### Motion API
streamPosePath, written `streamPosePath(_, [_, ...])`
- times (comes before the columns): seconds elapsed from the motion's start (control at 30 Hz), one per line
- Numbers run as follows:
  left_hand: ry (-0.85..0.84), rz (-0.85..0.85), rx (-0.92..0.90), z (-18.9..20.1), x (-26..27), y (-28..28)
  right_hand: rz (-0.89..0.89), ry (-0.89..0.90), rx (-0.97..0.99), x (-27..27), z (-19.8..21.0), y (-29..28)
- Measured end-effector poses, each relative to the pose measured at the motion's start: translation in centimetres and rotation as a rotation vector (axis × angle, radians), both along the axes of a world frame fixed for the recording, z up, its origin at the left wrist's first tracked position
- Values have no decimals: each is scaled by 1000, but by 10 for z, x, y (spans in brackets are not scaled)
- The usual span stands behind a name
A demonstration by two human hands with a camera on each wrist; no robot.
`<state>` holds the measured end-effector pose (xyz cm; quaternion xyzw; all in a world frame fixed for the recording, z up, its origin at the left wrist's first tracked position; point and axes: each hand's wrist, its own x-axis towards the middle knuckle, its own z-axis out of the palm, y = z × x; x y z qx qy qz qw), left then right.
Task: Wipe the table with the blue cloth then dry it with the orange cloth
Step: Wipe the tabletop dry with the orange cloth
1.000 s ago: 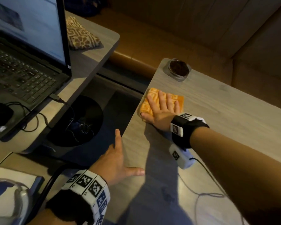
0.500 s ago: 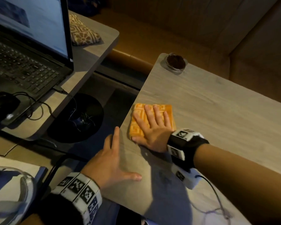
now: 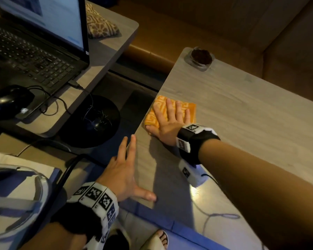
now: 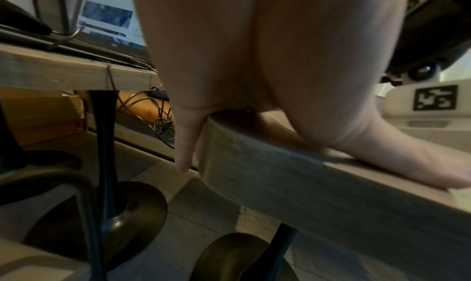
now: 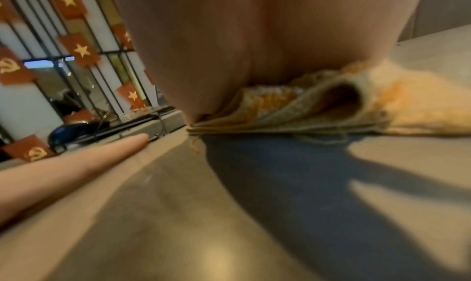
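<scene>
A folded orange cloth [image 3: 173, 110] with a light pattern lies on the grey wooden table [image 3: 251, 114], right at its left edge. My right hand [image 3: 167, 123] presses flat on it, fingers straight and spread. The right wrist view shows the cloth's folded layers [image 5: 331, 108] under my palm. My left hand [image 3: 126, 168] rests open on the table's left edge nearer to me, thumb on the top and fingers along the rim [image 4: 280, 174]. No blue cloth is plainly in view.
A small glass dish [image 3: 201, 57] with dark contents stands at the table's far left corner. A second table to the left bears an open laptop [image 3: 34, 37], a mouse [image 3: 9, 100], cables and a dark patterned cloth [image 3: 99, 24]. Brown seating runs behind.
My right hand slid the orange cloth toward me along the left edge, then a little way back. The left hand stayed on the edge.
</scene>
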<state>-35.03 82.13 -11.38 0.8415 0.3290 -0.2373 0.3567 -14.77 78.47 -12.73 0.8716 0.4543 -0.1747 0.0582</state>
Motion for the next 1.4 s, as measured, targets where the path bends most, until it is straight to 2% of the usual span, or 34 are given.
streamPosePath(0.03, [-20, 1, 12, -1, 0, 0, -47, -1, 8, -11, -2, 7])
streamPosePath(0.07, [-39, 5, 17, -2, -1, 0, -8, -16, 19, -27, -4, 4])
streamPosePath(0.17, [-136, 28, 17, -9, -6, 1, 354, -57, 80, -58, -6, -38])
streamPosePath(0.2, [-173, 41, 18, -11, -8, 1, 401, -62, 97, -56, -2, -46])
streamPosePath(0.23, [-200, 46, 22, -12, -10, 1, 372, -73, 105, -53, 0, -46])
streamPosePath(0.33, [-260, 40, 44, -13, -12, -2, 71, -79, 66, -66, 0, -35])
streamPosePath(0.37, [-286, 59, 46, -14, -13, -3, 56, -81, 76, -78, 0, -36])
streamPosePath(0.47, [-379, 93, 53, -16, -19, -6, 211, -71, 140, -114, 1, -65])
streamPosePath(0.57, [-458, 20, 120, -15, -24, -8, 176, -48, 151, -127, 5, -94])
streamPosePath(0.67, [-382, -108, 155, -14, -31, -9, 149, -37, 166, -144, 11, -117])
streamPosePath(0.8, [-217, -364, 305, -15, -40, 8, 217, -60, 130, -164, 10, -167])
streamPosePath(0.9, [-201, -472, 378, -9, -40, 15, 166, -75, 58, -173, 7, -201])
streamPosePath(1.03, [-234, -506, 334, -1, -30, 2, 173, -69, 48, -162, 8, -244])
streamPosePath(1.1, [-190, -507, 325, -2, -27, -2, 132, -18, 107, -144, 10, -245])
streamPosePath(1.17, [-183, -477, 308, -4, -25, -3, -88, 39, 149, -137, 10, -220])
streamPosePath(1.23, [-214, -477, 312, -5, -25, -2, -244, -33, 174, -143, 5, -180])
streamPosePath(1.3, [-233, -480, 315, -3, -25, -1, -220, -72, 148, -157, 5, -155])
streamPosePath(1.4, [-208, -471, 310, 2, -23, -2, 34, -116, 127, -161, 5, -180])
